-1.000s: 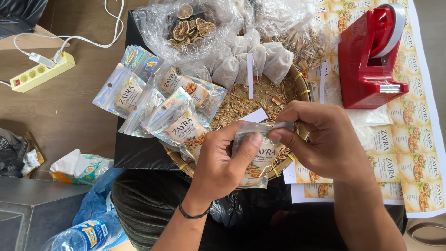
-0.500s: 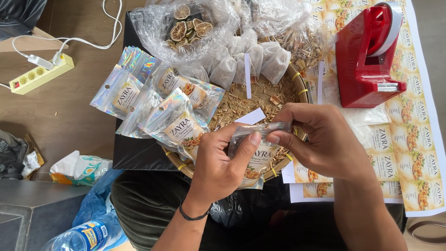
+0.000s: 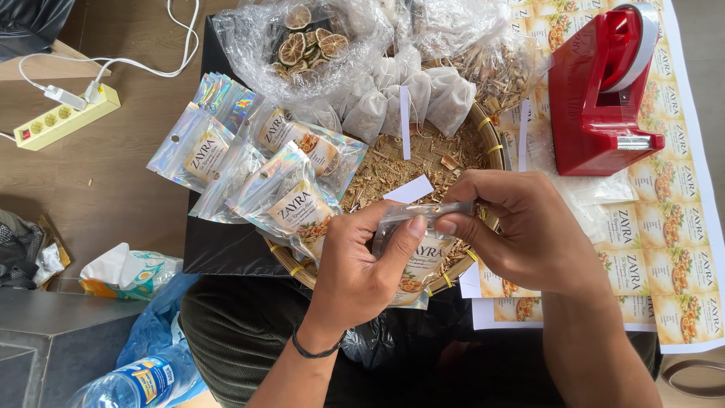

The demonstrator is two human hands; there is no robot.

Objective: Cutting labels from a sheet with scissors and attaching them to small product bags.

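My left hand (image 3: 361, 266) and my right hand (image 3: 519, 231) both pinch the top edge of a small clear labelled pouch (image 3: 418, 258). I hold it upright over the near rim of a round woven basket (image 3: 489, 130). The basket holds dried chopped herbs, several small white cloth sachets (image 3: 411, 97) and white paper slips. The pouch's lower part hangs between my hands, partly hidden by my left thumb.
A pile of filled shiny pouches (image 3: 253, 170) lies left of the basket. Plastic bags of dried citrus slices (image 3: 306, 41) sit behind. A red tape dispenser (image 3: 600, 94) stands on label sheets (image 3: 676, 249) at the right. A power strip (image 3: 64, 119), tissue pack (image 3: 124, 272) and water bottle (image 3: 132, 384) lie left.
Both hands stay on the pouch's top edge. The fingers have shifted slightly along it; the pouch stays in the same place.
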